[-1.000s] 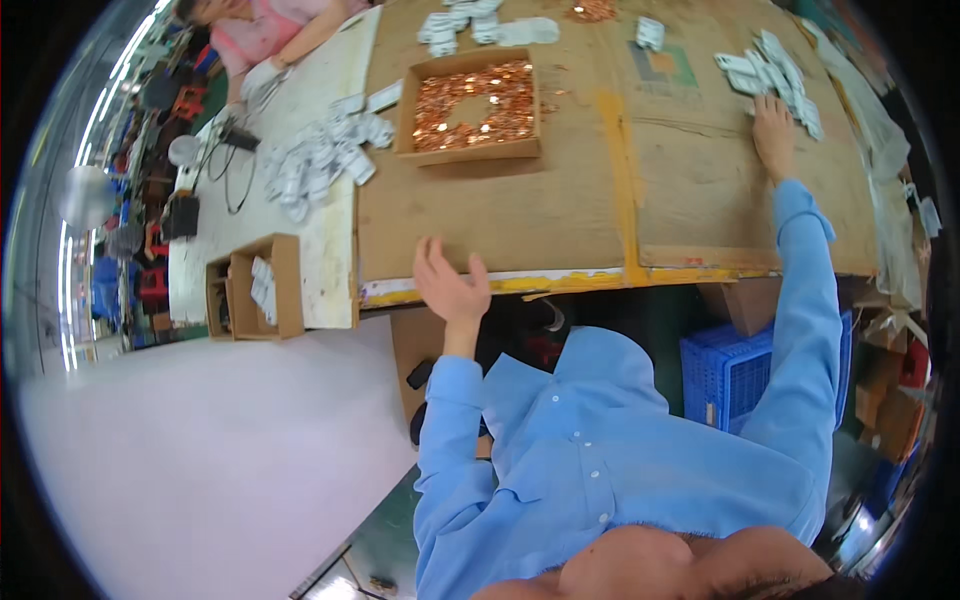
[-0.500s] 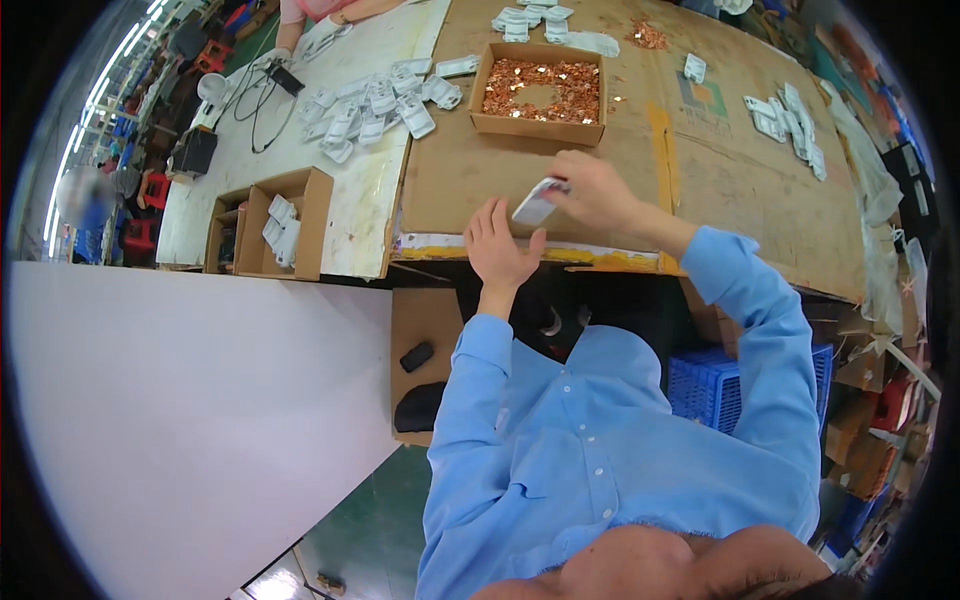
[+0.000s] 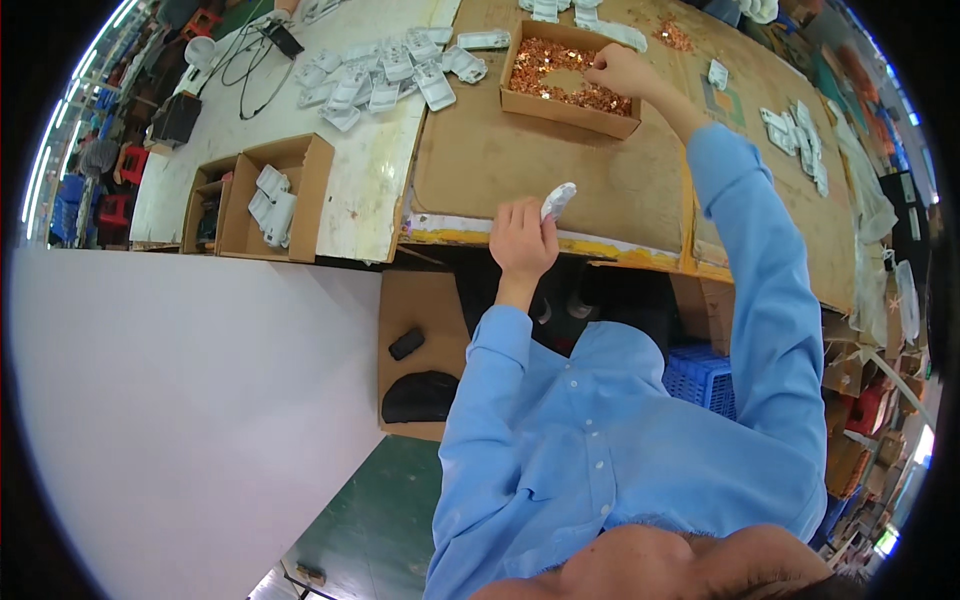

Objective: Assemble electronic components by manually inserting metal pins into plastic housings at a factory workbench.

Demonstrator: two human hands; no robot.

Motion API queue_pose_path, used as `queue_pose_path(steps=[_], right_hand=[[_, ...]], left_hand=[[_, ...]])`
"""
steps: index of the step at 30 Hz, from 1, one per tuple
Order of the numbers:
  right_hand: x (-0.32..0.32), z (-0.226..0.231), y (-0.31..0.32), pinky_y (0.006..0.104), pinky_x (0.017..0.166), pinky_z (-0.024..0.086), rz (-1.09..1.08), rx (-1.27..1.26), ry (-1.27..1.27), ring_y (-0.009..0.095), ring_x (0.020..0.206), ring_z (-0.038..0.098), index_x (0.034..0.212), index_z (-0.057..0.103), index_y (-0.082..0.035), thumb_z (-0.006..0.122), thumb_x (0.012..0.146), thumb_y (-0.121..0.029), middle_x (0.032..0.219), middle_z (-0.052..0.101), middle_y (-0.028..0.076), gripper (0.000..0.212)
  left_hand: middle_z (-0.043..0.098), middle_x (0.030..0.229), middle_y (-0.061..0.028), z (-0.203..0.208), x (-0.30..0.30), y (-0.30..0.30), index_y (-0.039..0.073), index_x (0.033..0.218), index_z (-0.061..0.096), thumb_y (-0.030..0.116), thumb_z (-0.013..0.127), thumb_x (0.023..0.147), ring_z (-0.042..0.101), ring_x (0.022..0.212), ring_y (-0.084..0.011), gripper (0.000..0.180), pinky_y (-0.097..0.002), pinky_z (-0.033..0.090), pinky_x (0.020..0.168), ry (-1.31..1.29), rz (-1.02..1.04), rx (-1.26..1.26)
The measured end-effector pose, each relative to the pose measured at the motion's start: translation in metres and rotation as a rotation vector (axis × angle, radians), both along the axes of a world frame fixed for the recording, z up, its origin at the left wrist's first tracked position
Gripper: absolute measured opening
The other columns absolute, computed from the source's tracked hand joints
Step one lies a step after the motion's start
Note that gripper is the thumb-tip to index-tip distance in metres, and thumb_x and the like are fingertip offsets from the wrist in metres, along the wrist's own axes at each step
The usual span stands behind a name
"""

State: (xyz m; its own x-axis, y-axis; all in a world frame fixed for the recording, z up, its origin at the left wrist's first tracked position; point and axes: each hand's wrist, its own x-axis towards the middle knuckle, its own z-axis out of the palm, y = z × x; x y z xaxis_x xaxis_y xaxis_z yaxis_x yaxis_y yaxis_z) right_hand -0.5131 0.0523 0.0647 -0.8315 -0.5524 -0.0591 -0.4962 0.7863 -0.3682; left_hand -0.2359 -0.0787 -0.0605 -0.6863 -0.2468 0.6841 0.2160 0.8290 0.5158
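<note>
Near the front edge of the cardboard-covered tabletop, my left hand (image 3: 523, 242) is closed on a white plastic casing (image 3: 559, 200), which sticks up past the thumb. Its other end is hidden by the fingers. My right hand (image 3: 624, 74) reaches over the right side of a shallow cardboard box (image 3: 568, 113). Small copper-coloured metal pieces (image 3: 537, 62) fill that box, with a bare patch in the middle. The right fingers are pinched together at the pieces; what is between them is too small to make out.
White casings (image 3: 385, 75) lie heaped left of the box. More casings (image 3: 798, 140) lie at the right, near clear plastic bags. A divided cardboard box (image 3: 318, 200) holding casings stands at the left table edge. Loose copper pieces (image 3: 673, 35) lie behind. Cables (image 3: 262, 70) and a black box (image 3: 176, 118) sit far left.
My right hand has let go of the white casing and moved away to the box of copper pieces. My left hand, open before, now holds the casing.
</note>
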Motion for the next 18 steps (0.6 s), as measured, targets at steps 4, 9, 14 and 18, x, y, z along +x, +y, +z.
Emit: queue_pose_path(steps=[4,9,14,18], right_hand=[[-0.032,-0.022,-0.012,0.0425,0.076,0.053,-0.119,0.222,0.043,0.032,0.085,0.068,0.092,0.069,-0.001,0.067,0.082,-0.03,0.089,0.07,0.019,0.031],[-0.03,-0.026,-0.037,0.046,0.087,0.052,-0.187,0.391,0.079,0.036,0.106,0.064,0.109,0.062,-0.001,0.062,0.084,-0.022,0.111,0.067,0.021,0.033],[-0.03,-0.025,-0.041,0.0466,0.092,0.051,-0.204,0.438,0.023,0.035,0.114,0.062,0.116,0.064,0.001,0.057,0.086,-0.011,0.121,0.064,0.021,0.033],[-0.027,-0.021,-0.043,0.0452,0.093,0.052,-0.212,0.406,-0.027,0.035,0.114,0.062,0.114,0.066,0.001,0.06,0.083,-0.014,0.12,0.065,0.021,0.034]], left_hand=[[0.065,0.094,-0.0102,-0.005,-0.003,0.004,0.005,0.091,0.062,0.015,0.063,0.078,0.061,0.086,-0.0319,0.017,-0.0412,0.05,0.071,0.011,0.006,-0.007],[0.065,0.094,-0.0082,-0.008,-0.001,0.0,0.007,0.09,0.063,0.017,0.064,0.076,0.062,0.086,-0.0297,0.017,-0.0392,0.049,0.069,0.021,0.017,-0.026],[0.066,0.093,-0.0089,-0.007,-0.004,-0.001,0.006,0.091,0.063,0.015,0.063,0.077,0.062,0.083,-0.0304,0.017,-0.0387,0.049,0.068,0.033,0.009,-0.044],[0.066,0.09,-0.0105,-0.008,-0.004,-0.001,0.003,0.092,0.064,0.014,0.061,0.079,0.061,0.08,-0.0312,0.017,-0.0392,0.049,0.068,0.066,0.006,-0.048]])
